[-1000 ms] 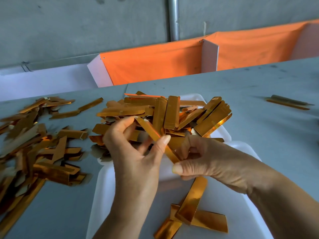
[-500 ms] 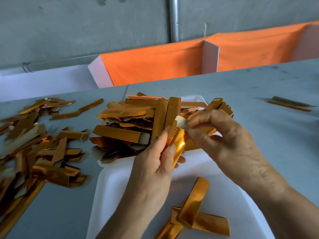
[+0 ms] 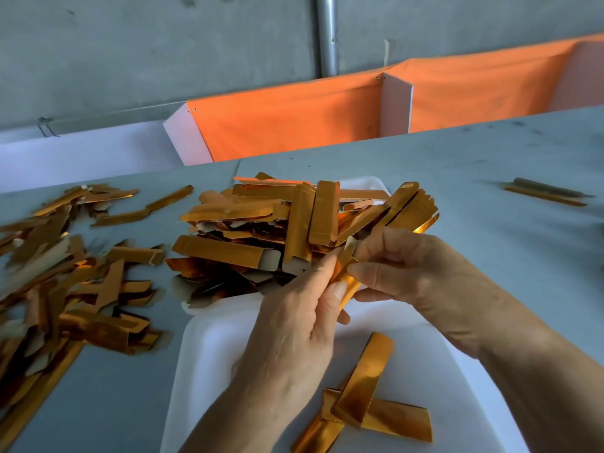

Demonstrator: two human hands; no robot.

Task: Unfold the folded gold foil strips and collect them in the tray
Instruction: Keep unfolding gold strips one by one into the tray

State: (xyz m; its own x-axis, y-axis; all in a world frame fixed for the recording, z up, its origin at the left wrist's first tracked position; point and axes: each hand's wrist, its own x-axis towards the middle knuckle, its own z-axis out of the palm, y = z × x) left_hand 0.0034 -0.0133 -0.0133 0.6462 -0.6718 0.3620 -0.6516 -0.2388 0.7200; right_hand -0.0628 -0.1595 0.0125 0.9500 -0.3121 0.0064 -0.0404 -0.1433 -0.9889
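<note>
My left hand (image 3: pixel 295 325) and my right hand (image 3: pixel 405 273) meet above the near white tray (image 3: pixel 209 351), both pinching one gold foil strip (image 3: pixel 348 286) that stands nearly upright between the fingers. Most of that strip is hidden by my fingers. A few gold strips (image 3: pixel 362 403) lie crossed on the near tray's floor. Behind my hands a tall heap of gold strips (image 3: pixel 261 223) covers a second white tray (image 3: pixel 366 184), only its far corner showing.
A loose spread of gold strips (image 3: pixel 65 282) covers the grey table at the left. Two strips (image 3: pixel 545 192) lie alone at the far right. An orange cloth trough (image 3: pixel 294 116) with white dividers runs behind the table, before a concrete wall and pipe.
My hands rose from the tray toward the heap, turning the slanted strip nearly upright. My right hand has since come down closer to my left, pinching the strip's upper part.
</note>
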